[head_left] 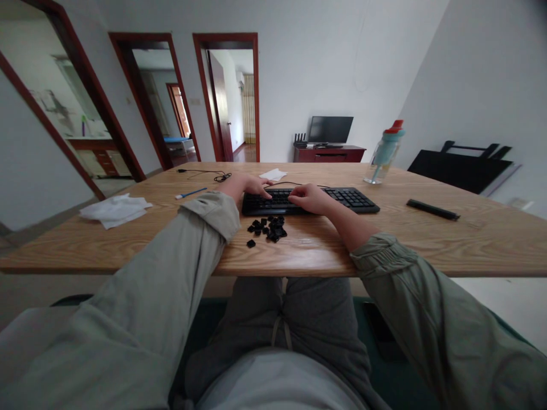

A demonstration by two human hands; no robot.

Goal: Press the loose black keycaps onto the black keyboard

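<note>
A black keyboard [350,199] lies across the wooden table in front of me, with several keys gone from its left part. My left hand [250,185] rests over its left end, fingers stretched out and apart, the thumb touching the keys. At the middle of the keyboard is my right hand [311,198], its thumb and fingertips drawn together in a pinch against the keys. What is between those fingertips is too small to make out. Just in front of the keyboard sits a loose pile of black keycaps [277,228], and a single keycap [250,244] lies apart, nearer to me.
White tissues [114,210] and a blue-handled brush [192,193] are on the left. A cable [222,175] and another tissue [273,175] lie behind the keyboard. To the right stand a bottle [382,156] with a red lid and a dark strip-shaped object [432,209].
</note>
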